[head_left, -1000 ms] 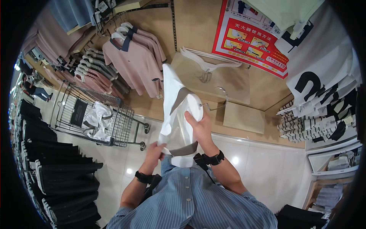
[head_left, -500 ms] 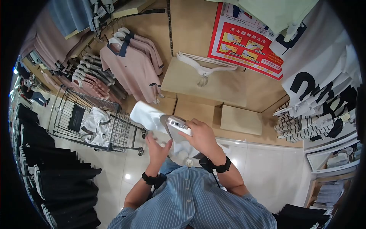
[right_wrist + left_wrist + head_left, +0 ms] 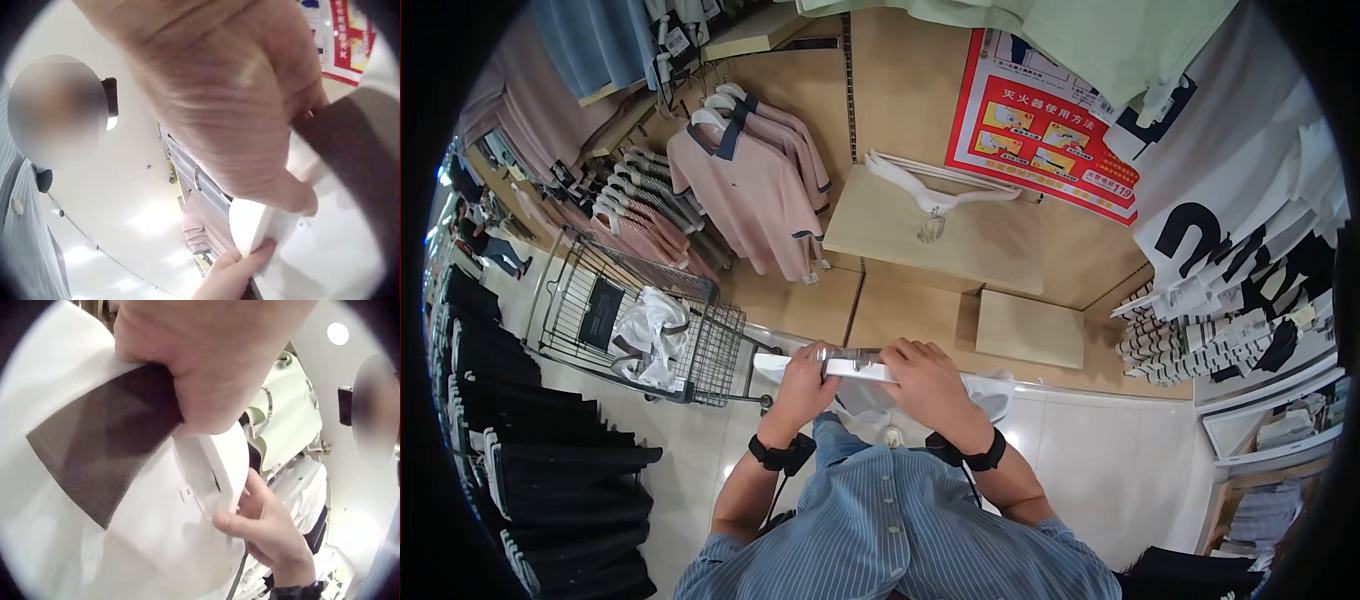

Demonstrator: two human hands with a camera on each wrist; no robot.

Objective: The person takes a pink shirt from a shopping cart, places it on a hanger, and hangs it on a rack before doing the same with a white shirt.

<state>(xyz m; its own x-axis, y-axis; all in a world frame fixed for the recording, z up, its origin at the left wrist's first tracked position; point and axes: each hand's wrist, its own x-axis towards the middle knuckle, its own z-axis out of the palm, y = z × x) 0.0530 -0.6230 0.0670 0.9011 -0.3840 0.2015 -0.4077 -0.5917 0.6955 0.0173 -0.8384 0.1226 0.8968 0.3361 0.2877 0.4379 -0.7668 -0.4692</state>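
Note:
A white shirt [image 3: 156, 519] with a grey-brown panel [image 3: 106, 444] hangs from both my hands in front of my body. In the head view its stiff white collar [image 3: 860, 371] faces up, running level between the two hands. My left hand [image 3: 802, 382] grips the collar at its left end, fingers curled over the top. At the other end my right hand [image 3: 930, 385] holds the collar the same way; the left wrist view shows its thumb pressed on the collar's near side. Most of the shirt's body is hidden below the hands in the head view.
A wire shopping cart [image 3: 710, 345] with white garments [image 3: 653, 335] in it stands at left. Ahead, white hangers [image 3: 940, 192] lie over a wooden shelf [image 3: 1000, 235]. Pink polo shirts [image 3: 745, 190] hang at back left, dark trousers [image 3: 575, 470] at near left, white printed shirts [image 3: 1200, 220] at right.
The shirt has swung from a raised, tilted position down to level before my body. My left hand let go of its lower part and took hold of the collar beside my right hand.

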